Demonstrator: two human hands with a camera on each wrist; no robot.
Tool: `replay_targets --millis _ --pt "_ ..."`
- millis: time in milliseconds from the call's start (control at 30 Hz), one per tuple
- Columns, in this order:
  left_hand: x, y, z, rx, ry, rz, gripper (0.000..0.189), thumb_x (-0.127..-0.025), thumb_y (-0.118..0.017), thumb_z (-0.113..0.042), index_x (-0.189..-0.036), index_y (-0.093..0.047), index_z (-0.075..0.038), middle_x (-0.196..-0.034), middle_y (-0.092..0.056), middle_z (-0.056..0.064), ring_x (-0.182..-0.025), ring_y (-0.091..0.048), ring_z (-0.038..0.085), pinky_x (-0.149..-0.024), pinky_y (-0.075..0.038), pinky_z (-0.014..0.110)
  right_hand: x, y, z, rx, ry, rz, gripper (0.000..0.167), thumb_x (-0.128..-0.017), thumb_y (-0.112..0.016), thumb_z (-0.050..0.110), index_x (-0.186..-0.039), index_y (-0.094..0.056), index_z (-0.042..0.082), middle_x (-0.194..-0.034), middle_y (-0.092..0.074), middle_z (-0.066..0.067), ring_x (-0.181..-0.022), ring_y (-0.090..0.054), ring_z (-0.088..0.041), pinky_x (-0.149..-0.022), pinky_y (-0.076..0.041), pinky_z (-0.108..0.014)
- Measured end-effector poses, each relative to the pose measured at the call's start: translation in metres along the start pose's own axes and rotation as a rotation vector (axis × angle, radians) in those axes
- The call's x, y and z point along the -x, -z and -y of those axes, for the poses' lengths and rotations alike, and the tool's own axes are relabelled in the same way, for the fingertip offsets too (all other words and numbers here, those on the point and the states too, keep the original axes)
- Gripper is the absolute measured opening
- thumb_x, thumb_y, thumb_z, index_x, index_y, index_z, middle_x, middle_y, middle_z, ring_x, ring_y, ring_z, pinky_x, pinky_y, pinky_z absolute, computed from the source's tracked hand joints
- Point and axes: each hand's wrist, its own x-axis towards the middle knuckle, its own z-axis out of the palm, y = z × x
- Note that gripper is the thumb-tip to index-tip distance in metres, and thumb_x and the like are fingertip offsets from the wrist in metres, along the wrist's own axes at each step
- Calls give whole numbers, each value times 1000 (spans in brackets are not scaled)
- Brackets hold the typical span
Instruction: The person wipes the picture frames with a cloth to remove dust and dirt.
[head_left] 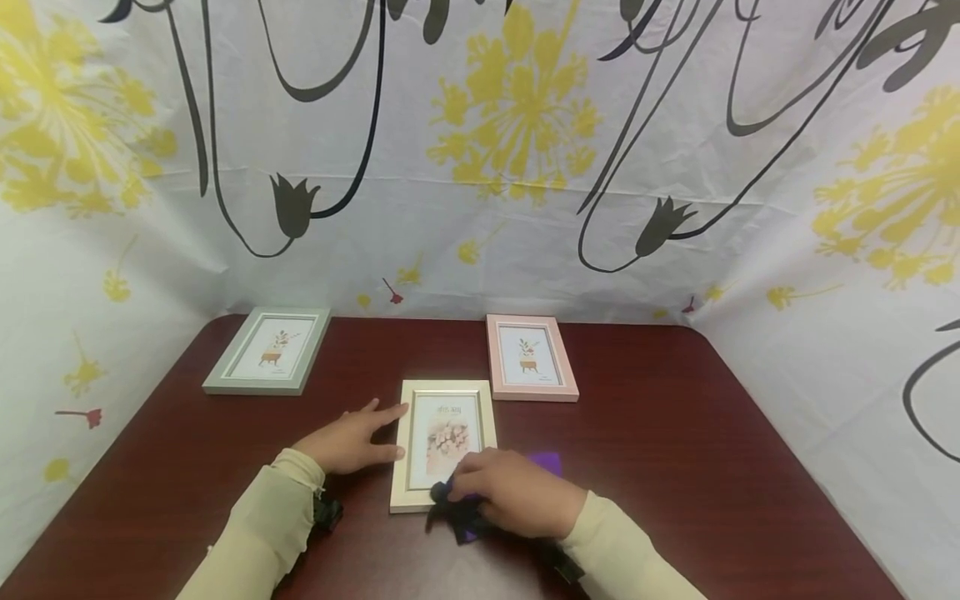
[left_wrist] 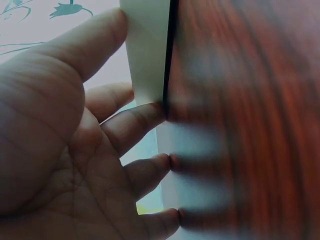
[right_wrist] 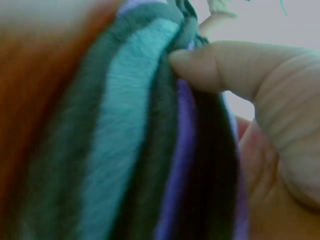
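Note:
A cream picture frame [head_left: 442, 421] with a flower print lies flat on the table before me. My left hand [head_left: 347, 437] steadies its left edge; in the left wrist view the thumb [left_wrist: 95, 42] touches the frame's side [left_wrist: 147, 50] and other fingertips rest on the tabletop. Over the frame's lower right corner, my right hand [head_left: 517, 492] grips a bunched cloth [head_left: 547, 463], dark and purple. The right wrist view shows the thumb [right_wrist: 200, 67] pressing into folds of this striped cloth [right_wrist: 127, 100]; its other fingers are mostly hidden.
At the back left of the dark red wooden table [head_left: 660, 433] lies a grey-green picture frame [head_left: 270, 352]. A pink picture frame [head_left: 531, 358] lies at the back, just beyond the cream one. A patterned white curtain [head_left: 420, 242] surrounds the far and side edges.

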Motion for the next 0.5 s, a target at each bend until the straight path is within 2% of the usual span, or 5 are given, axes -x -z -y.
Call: replay_targets --millis 133,200,267,400,500 --pt "-1 -1 1 2 -15 -2 76 -91 -69 -47 -154 -38 -19 -156 -32 24 -146 -19 45 -110 -15 70 -7 -9 15 177 82 2 42 -87 -74 15 -128 -68 19 -131 -63 -2 -120 -59 -18 -103 -44 -29" --pt "-1 -1 1 2 -21 -3 76 -91 -69 -48 -154 -39 -18 -155 -32 24 -146 -19 45 -110 -15 71 -8 -12 23 267 102 43 50 -90 -71 23 -139 -60 21 -145 -53 -5 -133 -49 -23 -109 -40 -37" --pt "-1 -1 0 2 -18 -8 76 -91 -69 -47 -154 -39 -18 -155 -33 24 -145 -19 46 -109 -16 72 -9 -14 29 310 98 89 56 -93 -68 28 -146 -52 24 -153 -43 -5 -141 -39 -27 -111 -37 -45" --pt "-1 0 0 -4 -15 -16 75 -91 -69 -47 -154 -40 -17 -155 -34 23 -146 -19 45 -110 -15 71 -9 -16 32 312 60 133 59 -96 -64 30 -151 -44 28 -158 -35 -2 -145 -32 -27 -111 -36 -50" --pt "0 0 1 -3 -15 -17 76 -91 -69 -47 -154 -40 -17 -155 -34 22 -146 -19 45 -110 -15 71 -10 -18 27 307 91 117 60 -94 -67 28 -150 -46 27 -157 -37 -3 -143 -35 -27 -111 -36 -46"
